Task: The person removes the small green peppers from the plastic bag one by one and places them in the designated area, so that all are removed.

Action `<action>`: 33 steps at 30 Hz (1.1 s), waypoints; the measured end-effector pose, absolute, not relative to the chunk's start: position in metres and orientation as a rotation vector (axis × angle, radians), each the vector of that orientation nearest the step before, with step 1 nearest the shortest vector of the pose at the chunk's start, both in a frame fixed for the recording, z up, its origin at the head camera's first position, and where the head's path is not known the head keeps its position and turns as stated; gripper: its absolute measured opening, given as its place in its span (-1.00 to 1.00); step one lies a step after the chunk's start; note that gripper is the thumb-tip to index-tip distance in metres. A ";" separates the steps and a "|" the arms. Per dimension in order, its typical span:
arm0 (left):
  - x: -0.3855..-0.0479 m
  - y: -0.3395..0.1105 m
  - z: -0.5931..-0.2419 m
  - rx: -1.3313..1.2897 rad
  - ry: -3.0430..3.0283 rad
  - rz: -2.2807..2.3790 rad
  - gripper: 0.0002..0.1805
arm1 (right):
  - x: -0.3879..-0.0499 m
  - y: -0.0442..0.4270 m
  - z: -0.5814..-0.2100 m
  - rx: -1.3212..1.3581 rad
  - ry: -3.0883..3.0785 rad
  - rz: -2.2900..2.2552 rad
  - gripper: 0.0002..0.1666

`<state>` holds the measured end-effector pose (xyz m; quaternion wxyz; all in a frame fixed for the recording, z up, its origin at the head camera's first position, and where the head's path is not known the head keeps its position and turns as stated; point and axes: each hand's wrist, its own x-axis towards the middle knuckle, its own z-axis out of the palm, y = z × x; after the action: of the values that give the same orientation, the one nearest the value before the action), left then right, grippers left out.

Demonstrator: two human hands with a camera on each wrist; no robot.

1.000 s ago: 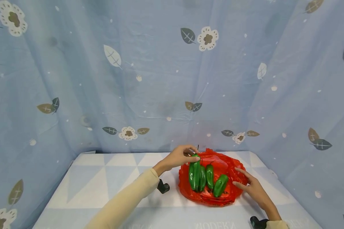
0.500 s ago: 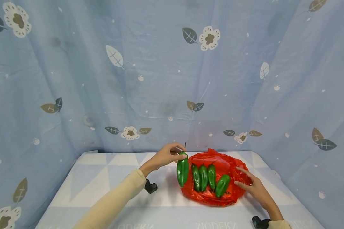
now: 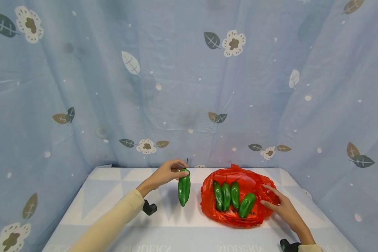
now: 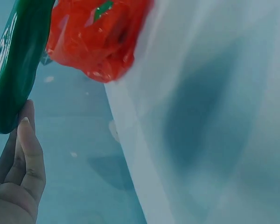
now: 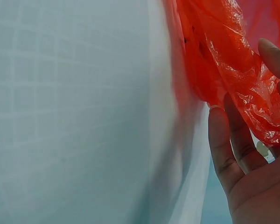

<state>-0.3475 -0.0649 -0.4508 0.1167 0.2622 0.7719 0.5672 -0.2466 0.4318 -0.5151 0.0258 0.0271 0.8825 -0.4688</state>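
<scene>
Above the smooth bench, patterned with pale triangles, your left hand holds a long, glossy green pepper nearly upright, fingers clamped near its thin stem, its tapered tip pointing down. Just right of it sits a thin, crinkled red plastic bag, spread open in a round, shallow heap, with four more shiny green peppers lying inside. Your right hand rests at the bag's right edge, fingers spread apart against the wrinkled plastic. Behind hangs a creased blue curtain printed with flowers and leaves.
</scene>
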 end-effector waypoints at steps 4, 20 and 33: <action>-0.344 -0.078 -0.454 0.736 2.281 1.650 -0.62 | -0.245 0.431 -0.515 0.070 2.730 -1.461 -0.07; -0.333 -0.123 -0.467 0.640 2.337 1.664 -0.59 | -0.244 0.432 -0.514 0.077 2.740 -1.400 -0.05; -0.325 -0.166 -0.487 0.483 2.434 1.651 -0.55 | -0.247 0.433 -0.514 0.114 2.722 -1.370 0.05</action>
<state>-0.3247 -0.1657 -0.4869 0.0805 0.1615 0.8140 0.5521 -0.2472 0.4335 -0.5140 0.0462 0.0373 0.8916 -0.4489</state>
